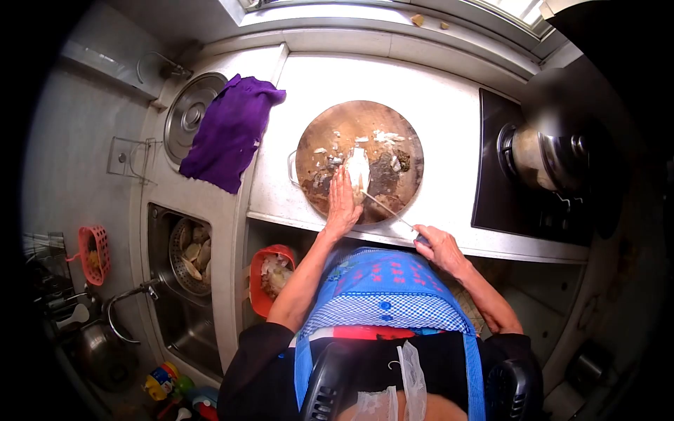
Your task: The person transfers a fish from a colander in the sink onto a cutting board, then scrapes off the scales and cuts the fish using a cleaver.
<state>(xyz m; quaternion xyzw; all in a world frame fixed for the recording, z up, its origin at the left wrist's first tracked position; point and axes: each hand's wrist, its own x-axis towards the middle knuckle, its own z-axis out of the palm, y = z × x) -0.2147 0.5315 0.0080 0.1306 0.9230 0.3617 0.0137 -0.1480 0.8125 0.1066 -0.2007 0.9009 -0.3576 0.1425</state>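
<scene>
A round wooden chopping board (319, 144) lies on the white counter, and on it rests a pale, elongated piece of food that looks like a fish (358, 167). My left hand (342, 203) is flat along its left side, fingers stretched out and touching it. In my right hand (442, 249), closed at the counter's front edge, is the dark handle of a knife (386, 207). The thin blade points up and left, its tip at the lower part of the pale piece. White scraps (387, 137) and a dark clump (401, 160) lie around it on the board.
A purple cloth (235, 130) partly covers a metal lid (186, 119) at left. Below, the sink (193, 337) holds a colander (181, 270) with pale pieces. A red bin (260, 298) with scraps stands under the counter edge. On the right, a pot (530, 158) sits on the black stove (495, 196).
</scene>
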